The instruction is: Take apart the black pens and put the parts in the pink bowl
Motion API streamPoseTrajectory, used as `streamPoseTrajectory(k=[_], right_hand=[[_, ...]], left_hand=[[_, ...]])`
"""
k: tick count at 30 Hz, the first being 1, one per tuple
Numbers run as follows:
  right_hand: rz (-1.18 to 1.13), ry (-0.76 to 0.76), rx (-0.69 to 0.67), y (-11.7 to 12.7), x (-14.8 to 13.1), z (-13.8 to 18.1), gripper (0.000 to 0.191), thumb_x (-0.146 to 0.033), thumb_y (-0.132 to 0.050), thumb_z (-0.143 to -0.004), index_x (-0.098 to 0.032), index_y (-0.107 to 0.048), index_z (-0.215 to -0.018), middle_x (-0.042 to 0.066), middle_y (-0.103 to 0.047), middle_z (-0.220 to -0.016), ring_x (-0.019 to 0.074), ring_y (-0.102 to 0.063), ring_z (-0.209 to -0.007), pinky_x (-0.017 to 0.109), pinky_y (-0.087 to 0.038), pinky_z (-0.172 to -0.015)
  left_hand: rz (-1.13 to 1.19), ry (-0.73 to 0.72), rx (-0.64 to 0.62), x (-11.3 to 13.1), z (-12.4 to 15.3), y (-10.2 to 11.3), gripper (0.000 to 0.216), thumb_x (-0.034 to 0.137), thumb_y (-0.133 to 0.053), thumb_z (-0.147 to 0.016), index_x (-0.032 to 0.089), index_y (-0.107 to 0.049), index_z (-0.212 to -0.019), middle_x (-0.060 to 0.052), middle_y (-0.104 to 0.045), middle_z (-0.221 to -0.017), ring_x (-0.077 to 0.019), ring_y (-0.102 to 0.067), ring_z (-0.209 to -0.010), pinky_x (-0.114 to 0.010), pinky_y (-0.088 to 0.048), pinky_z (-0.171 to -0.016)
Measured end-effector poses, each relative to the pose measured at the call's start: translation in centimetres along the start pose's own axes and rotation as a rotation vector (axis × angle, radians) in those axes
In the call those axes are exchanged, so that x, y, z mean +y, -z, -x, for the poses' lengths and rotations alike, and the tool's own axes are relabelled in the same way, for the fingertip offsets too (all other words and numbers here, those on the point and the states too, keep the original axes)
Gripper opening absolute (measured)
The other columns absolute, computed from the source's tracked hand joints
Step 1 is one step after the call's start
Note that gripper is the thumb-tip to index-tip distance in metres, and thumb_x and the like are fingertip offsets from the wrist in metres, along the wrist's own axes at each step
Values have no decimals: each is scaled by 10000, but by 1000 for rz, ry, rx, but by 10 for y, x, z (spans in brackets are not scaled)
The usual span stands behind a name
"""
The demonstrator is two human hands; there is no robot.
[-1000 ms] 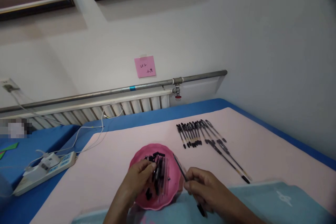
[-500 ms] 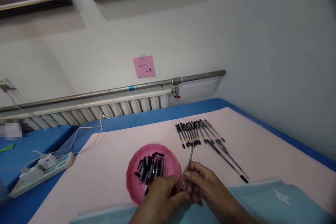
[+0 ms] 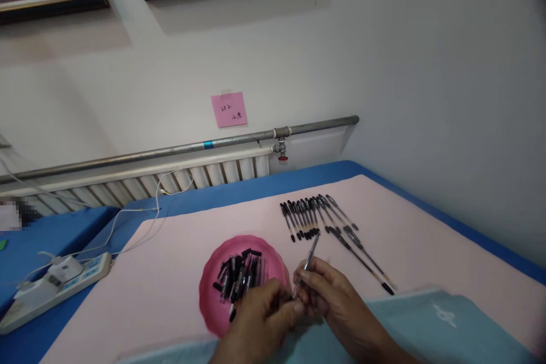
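Pen (image 3: 312, 253) in hand, between the two hands, its upper end pointing away from the person and slightly rightward. From left to right: the pink bowl (image 3: 205, 296) on the pale pink sheet (image 3: 140, 296), holding loose black pieces (image 3: 256, 253) and clear tubes (image 3: 263, 271); the left hand (image 3: 258, 324), partly overlapping the bowl in view, its thumb and fingers drawn together near the pen's lower end, though whether they grip a part cannot be told; the row of pens (image 3: 309, 216), closely set beyond the hands; the right hand (image 3: 335, 301), pinching the pen's shaft near its lower end; and two further pens (image 3: 357, 256), lying slantwise, nearer the person than the row. Good execution probably calls for a steady right pinch, left fingertips aligned with the shaft, and light axial pressure, since a sideways push could bend a slender part.
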State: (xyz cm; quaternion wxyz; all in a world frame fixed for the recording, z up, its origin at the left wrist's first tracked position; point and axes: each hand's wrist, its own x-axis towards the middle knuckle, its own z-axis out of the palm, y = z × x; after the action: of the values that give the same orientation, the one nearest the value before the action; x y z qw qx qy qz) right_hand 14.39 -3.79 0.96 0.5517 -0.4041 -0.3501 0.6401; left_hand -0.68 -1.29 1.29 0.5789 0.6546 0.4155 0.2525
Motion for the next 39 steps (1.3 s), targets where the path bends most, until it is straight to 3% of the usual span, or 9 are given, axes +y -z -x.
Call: streamPoseTrajectory(k=[3, 9, 15, 21, 27, 33, 39], right_hand=[[34, 3, 23, 0, 0, 0, 279, -432, -621, -763, -174, -525, -719, -27, -555, -571, 97, -489, -515, 228, -347, -517], [-79, -7, -15, -2, -2, 2, 264, -410, -651, -739, -174, -543, -785, -31, -553, -579, 88, -472, -491, 217, -327, -486], [-25, -10, 17, -2, 0, 0, 258, -407, -636, -744, -167, -544, -754, -24, -555, -555, 92, -483, -490, 220, -332, -485], [-44, 6, -17, -2, 1, 1, 251, -399, -624, -760, -163, -541, -751, -28, -558, -554, 84, -471, -466, 221, -326, -477], [0, 14, 25, -2, 1, 0, 248, -400, -626, -751, -165, -549, -731, -25, -559, -546, 91, -484, -487, 219, -330, -482], [-63, -1, -1, -4, 1, 0, 253, -402, -635, -737, -168, -541, -749, -34, -552, -533, 79, -452, -436, 219, -312, -464], [-8, 3, 30, 0, 2, -2, 240, -394, -617, -752, -164, -552, -735, -25, -562, -546, 82, -472, -465, 213, -324, -478]], left_hand=[[-106, -40, 88, -1, -1, -2, 252, 377, -614, -749, 173, -525, -630, 19, -515, -567, -98, -423, -519, -206, -282, -477], [169, 108, -186, 5, 2, 3, 418, 554, -424, -827, 165, -550, -741, -2, -543, -538, -80, -367, -345, -213, -242, -361], [36, 17, 35, 3, 0, -2, 335, 474, -625, -722, 182, -478, -648, 27, -497, -553, -69, -372, -421, -193, -267, -392], [93, 110, -186, 6, 3, 2, 431, 565, -421, -814, 162, -539, -715, 3, -532, -537, -75, -371, -346, -212, -248, -355], [5, 42, -7, 1, 0, -2, 353, 502, -609, -716, 174, -486, -673, 37, -479, -543, -70, -382, -419, -195, -279, -386], [158, 124, -205, 3, 1, 2, 454, 588, -418, -812, 156, -540, -742, 6, -537, -514, -74, -398, -342, -199, -271, -350], [64, 49, -19, 0, 0, -1, 340, 470, -622, -716, 183, -454, -650, 51, -470, -500, -53, -368, -366, -179, -266, -359]])
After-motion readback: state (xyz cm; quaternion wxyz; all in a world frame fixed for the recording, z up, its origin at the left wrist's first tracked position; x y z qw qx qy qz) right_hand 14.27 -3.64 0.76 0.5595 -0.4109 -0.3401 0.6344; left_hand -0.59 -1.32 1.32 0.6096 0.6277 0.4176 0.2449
